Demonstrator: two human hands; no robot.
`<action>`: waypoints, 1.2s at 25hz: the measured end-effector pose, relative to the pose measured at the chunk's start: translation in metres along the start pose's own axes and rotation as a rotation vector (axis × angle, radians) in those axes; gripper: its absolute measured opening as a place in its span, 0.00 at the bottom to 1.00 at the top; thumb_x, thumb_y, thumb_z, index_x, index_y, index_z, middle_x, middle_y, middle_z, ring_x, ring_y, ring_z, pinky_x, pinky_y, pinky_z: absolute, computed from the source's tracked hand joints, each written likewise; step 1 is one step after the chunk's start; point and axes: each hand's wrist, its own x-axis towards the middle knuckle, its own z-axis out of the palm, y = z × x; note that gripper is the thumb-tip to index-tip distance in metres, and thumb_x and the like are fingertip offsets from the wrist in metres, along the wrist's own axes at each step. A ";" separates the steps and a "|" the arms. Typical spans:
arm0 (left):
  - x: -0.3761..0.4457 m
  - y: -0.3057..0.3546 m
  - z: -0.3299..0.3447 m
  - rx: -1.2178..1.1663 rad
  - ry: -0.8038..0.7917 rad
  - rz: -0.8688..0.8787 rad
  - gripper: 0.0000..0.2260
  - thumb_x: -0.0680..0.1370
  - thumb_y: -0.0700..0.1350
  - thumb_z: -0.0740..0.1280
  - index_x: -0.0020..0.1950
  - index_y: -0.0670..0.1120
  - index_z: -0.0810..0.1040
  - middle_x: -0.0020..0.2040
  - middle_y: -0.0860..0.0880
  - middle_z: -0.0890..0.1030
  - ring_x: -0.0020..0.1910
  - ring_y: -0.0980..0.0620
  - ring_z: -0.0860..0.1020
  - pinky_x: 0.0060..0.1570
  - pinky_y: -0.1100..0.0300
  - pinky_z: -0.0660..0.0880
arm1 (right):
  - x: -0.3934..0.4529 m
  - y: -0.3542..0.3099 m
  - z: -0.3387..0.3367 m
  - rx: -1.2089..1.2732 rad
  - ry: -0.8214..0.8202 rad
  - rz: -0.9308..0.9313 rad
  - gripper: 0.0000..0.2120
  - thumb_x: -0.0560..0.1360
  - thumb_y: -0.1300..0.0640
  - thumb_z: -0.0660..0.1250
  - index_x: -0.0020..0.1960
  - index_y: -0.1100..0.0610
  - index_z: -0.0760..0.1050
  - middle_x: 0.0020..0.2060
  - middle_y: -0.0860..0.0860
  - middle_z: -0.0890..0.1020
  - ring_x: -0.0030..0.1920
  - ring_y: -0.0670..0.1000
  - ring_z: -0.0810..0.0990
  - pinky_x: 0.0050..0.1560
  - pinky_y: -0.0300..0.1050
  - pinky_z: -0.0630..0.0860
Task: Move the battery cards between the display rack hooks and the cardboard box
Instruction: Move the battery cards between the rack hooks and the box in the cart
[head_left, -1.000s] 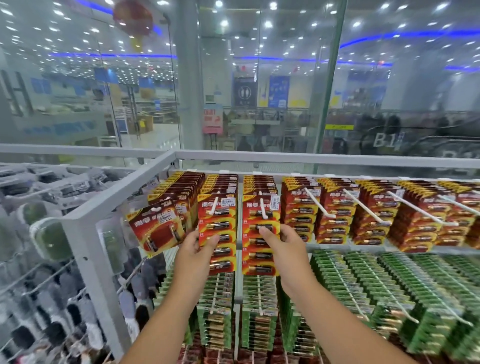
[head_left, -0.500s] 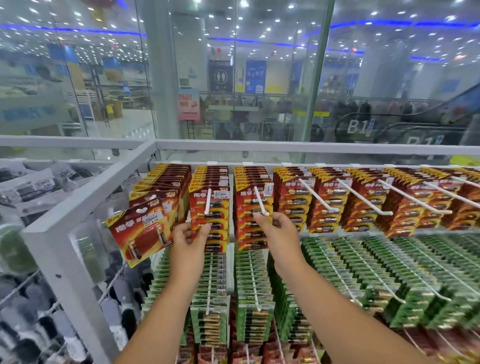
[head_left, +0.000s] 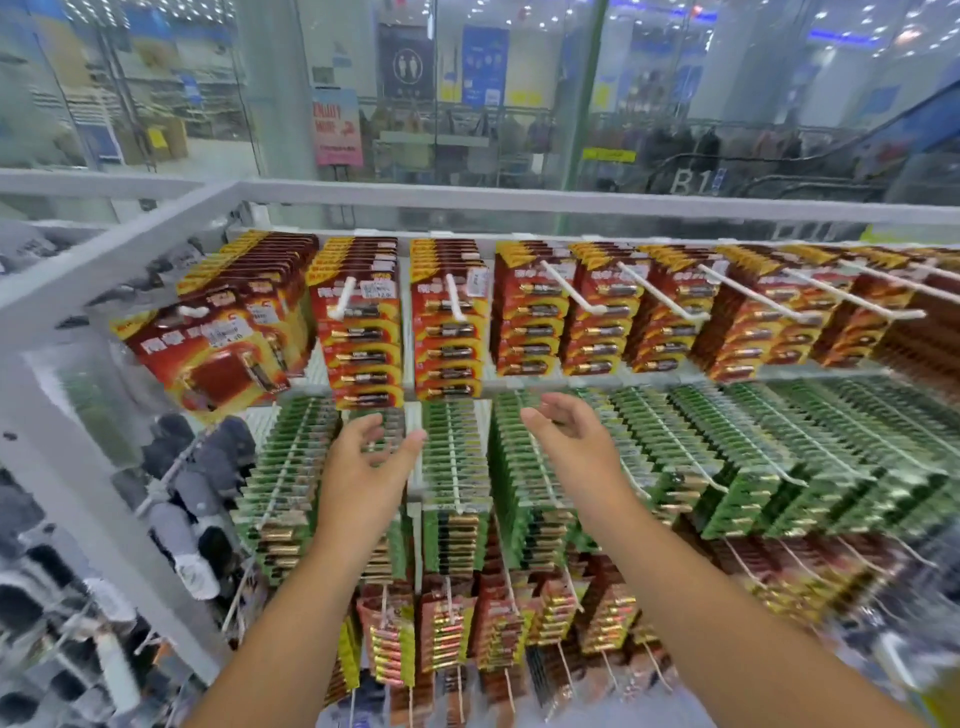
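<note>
Hovering in front of the display rack (head_left: 363, 202), both hands are sitting just below the top row of red battery cards (head_left: 363, 338); left hand (head_left: 363, 467) is showing loosely spread, relaxed fingers and gripping nothing; right hand (head_left: 571, 441) is likewise slack, fingers gently bent, nothing between them; neither hand is touching a card.

Red cards are hanging in packed stacks on the white hooks (head_left: 343, 296) along the top rail; the leftmost stack is tilting outward at an angle, its front card (head_left: 208, 353) facing the camera; green battery cards (head_left: 457, 467) are filling the row beneath, directly behind the hands; further red and yellow packs are hanging lower down, blurred.

Cardboard box is not appearing anywhere in view, so its position cannot be told.

Judging the step: hands are standing free between one card handling and the next, with the rack side of the transfer looking well stocked; progress overall cannot be gauged without the box.

Next move is probably calling for either a reach back to the box for more cards, or a pinch on a front card, sliding it straight along its hook so the punched hole is clearing the upturned tip without dragging neighbours off.
</note>
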 end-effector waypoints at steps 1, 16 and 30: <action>-0.010 0.006 0.012 0.009 -0.027 0.010 0.29 0.78 0.60 0.71 0.76 0.52 0.70 0.70 0.54 0.74 0.57 0.55 0.75 0.51 0.59 0.71 | -0.007 0.007 -0.018 0.003 0.008 0.014 0.20 0.79 0.43 0.71 0.70 0.45 0.73 0.62 0.40 0.77 0.62 0.43 0.77 0.61 0.45 0.72; -0.314 0.076 0.397 0.036 -0.469 0.057 0.20 0.76 0.51 0.76 0.65 0.48 0.76 0.58 0.47 0.80 0.41 0.59 0.76 0.45 0.58 0.76 | -0.195 0.150 -0.475 0.032 0.486 0.139 0.13 0.77 0.47 0.75 0.60 0.45 0.78 0.55 0.49 0.82 0.54 0.50 0.81 0.55 0.46 0.77; -0.441 0.077 0.702 0.186 -0.920 0.052 0.18 0.77 0.57 0.74 0.63 0.54 0.73 0.61 0.54 0.76 0.46 0.67 0.74 0.43 0.61 0.73 | -0.228 0.243 -0.751 0.004 0.831 0.437 0.11 0.77 0.44 0.73 0.58 0.43 0.78 0.53 0.46 0.83 0.55 0.48 0.83 0.62 0.56 0.80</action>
